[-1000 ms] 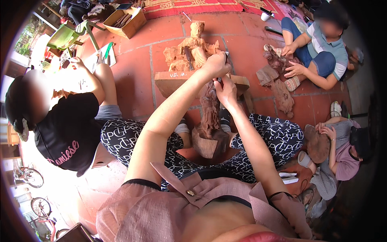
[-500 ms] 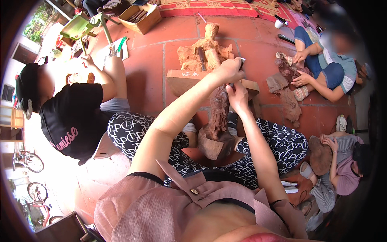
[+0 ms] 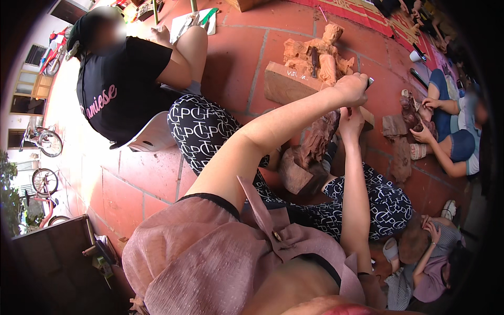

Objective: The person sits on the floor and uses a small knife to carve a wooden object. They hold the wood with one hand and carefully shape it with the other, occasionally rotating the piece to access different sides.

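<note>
While our left hand is wrapped tightly around a tool whose bright end pokes out past the knuckles, our right hand sits just below it, fingers curled inward; we cannot tell what they grip. Our dark wooden carving leans below and to the left of those right fingers, between the knees, its upper end partly hidden by our hands.

Beyond the left fingers, we see white handwriting on a wooden block that bears an orange-brown carving; our left forearm crosses in front of it. Well to the left of our fingers, pink script runs across a person's black shirt, and white letters cover our dark trousers.

Reddish floor tiles with grey joints spread around our fingers, and a red mat with yellow patterns lies well beyond them. To their right, we see another person's hands at a dark carved piece, near rough wood lumps.
</note>
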{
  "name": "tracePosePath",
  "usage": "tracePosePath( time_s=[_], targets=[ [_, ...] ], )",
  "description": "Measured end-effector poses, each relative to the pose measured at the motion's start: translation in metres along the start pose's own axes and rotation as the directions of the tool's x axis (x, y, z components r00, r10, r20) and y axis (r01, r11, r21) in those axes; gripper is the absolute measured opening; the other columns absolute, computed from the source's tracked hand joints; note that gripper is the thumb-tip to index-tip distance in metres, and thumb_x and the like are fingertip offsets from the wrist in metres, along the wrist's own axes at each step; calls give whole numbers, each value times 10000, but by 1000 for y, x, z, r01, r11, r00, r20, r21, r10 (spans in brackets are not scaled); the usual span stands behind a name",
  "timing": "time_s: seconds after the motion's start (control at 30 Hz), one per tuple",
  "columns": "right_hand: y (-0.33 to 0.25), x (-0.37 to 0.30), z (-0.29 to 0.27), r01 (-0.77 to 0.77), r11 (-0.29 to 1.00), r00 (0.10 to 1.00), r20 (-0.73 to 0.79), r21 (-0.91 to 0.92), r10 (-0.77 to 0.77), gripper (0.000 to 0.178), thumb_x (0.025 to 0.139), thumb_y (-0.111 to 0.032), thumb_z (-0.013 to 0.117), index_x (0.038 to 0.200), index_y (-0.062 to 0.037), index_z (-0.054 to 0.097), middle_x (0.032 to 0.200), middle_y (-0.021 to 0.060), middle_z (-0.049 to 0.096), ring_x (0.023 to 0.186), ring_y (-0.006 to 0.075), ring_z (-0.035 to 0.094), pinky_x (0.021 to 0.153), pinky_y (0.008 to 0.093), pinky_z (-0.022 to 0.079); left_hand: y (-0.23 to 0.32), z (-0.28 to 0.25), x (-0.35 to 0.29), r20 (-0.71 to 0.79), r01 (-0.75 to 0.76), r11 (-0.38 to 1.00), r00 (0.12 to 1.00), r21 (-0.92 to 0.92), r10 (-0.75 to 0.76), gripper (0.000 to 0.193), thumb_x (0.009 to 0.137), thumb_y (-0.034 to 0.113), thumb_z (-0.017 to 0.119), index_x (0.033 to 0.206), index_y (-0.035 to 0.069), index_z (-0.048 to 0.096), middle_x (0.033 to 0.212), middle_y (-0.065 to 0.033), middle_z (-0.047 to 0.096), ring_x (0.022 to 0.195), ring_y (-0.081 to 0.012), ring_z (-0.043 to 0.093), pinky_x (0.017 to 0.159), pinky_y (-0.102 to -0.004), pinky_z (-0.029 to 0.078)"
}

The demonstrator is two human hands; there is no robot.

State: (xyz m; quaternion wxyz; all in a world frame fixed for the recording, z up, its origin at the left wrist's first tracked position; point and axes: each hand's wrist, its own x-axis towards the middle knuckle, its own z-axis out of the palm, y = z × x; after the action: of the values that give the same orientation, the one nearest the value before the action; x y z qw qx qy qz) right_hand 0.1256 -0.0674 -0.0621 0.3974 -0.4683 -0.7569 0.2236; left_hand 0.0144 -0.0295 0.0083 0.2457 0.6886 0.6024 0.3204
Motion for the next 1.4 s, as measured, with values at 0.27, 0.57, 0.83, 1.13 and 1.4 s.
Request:
tracePosePath(
  time_s=[0.27, 0.57, 0.83, 1.13, 1.4],
  targets=[
    [21, -8, -31, -373, 590, 873, 56, 716, 484, 109, 857, -130, 608, 848, -42, 546, 749, 48, 603, 614, 117, 601, 568, 243, 515, -63, 5, -91, -235, 121, 536, 803, -836, -548, 237, 872, 154, 537, 1041, -9, 504, 912, -66, 533, 798, -154, 561, 625, -293, 531],
    [17, -15, -43, -324, 569, 887, 34, 755, 460, 133, 795, -72, 667, 875, -20, 575, 759, 43, 617, 581, 84, 581, 523, 198, 486, -44, 78, -123, -252, 346, 842, 845, -414, -472, 934, 629, 473, 773, 1259, -73, 352, 1269, -262, 373, 1189, -352, 393, 979, -393, 341],
    [16, -22, -46, -323, 560, 878, 22, 763, 477, 109, 807, -93, 659, 851, -25, 586, 731, 29, 608, 576, 76, 573, 520, 198, 479, -34, 85, -112, -282, 426, 826, 796, -368, -536, 959, 558, 388, 814, 1270, -13, 313, 1233, -223, 393, 1126, -360, 449, 948, -402, 384],
    [30, -29, -44, -375, 465, 824, 58, 802, 564, 144, 837, -176, 634, 839, -45, 574, 686, 30, 590, 526, 91, 556, 513, 239, 499, -63, 90, -131, -210, 47, 530, 886, -846, -414, 631, 756, 281, 722, 1234, -26, 445, 1131, -153, 563, 1000, -221, 557, 903, -325, 409],
    [21, -33, -42, -424, 482, 843, 140, 767, 520, 178, 780, -136, 699, 811, -38, 555, 705, 57, 610, 566, 105, 592, 547, 264, 530, -91, 92, -161, 120, 377, 257, 738, -890, -664, 419, 858, 323, 607, 1153, 37, 522, 1062, -68, 578, 916, -192, 576, 777, -320, 462]
  ],
)
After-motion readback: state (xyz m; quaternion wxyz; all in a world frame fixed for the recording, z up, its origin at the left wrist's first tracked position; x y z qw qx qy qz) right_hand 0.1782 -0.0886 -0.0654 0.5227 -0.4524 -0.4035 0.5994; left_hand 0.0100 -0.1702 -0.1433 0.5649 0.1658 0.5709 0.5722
